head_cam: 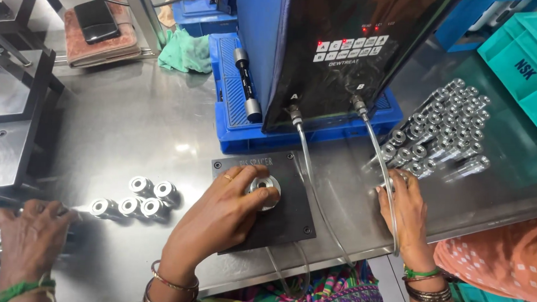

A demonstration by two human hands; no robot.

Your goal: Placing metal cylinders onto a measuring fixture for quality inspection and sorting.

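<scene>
The left hand (217,218) pressed a metal spacer (263,188) onto the black gauge plate (284,215) (mid-tabletop); right of the plate, the right hand (406,208) closed around another spacer (398,178).

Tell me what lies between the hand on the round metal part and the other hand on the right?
In the head view, a clear tube crosses the steel table between the left hand and the right hand.
</scene>
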